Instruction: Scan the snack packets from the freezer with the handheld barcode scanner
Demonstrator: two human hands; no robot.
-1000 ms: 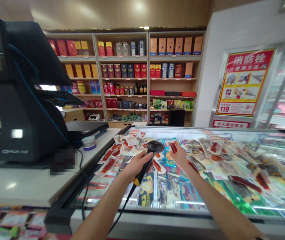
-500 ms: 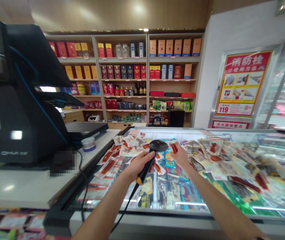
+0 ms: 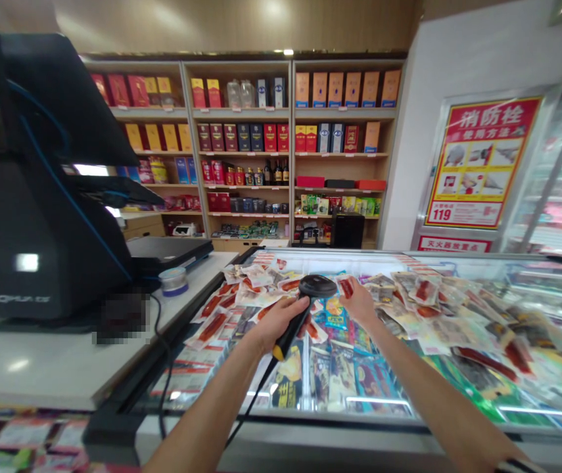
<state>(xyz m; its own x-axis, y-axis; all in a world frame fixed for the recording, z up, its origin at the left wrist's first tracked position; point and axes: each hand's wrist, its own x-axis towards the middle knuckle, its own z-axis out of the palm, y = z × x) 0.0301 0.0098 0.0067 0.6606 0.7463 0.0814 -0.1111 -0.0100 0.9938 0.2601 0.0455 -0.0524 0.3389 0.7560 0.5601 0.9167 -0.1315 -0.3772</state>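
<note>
My left hand (image 3: 283, 322) is wrapped round the handle of a black barcode scanner (image 3: 317, 286), its head pointing to the right and a cable hanging from its yellow-tipped base. Just right of the scanner head, my right hand (image 3: 359, 302) pinches a small clear packet with red-brown contents (image 3: 345, 288). That packet is held up close to the scanner's front. Beneath both hands lies a freezer's glass top, strewn with similar sealed packets (image 3: 212, 326) on the left and more packets (image 3: 426, 292) on the right.
At left, a black checkout terminal (image 3: 48, 197) stands on a white counter (image 3: 29, 368) beside a round tape-like roll (image 3: 174, 282). Colourful bags show inside the chest freezer (image 3: 211, 430). Shelves (image 3: 241, 118) of boxes and bottles line the back; a red fire-hydrant poster (image 3: 482, 161) hangs at right.
Both hands, with the scanner and the packet, have shifted very slightly to the right in view. The view itself has moved a little. Both holds are the same.
</note>
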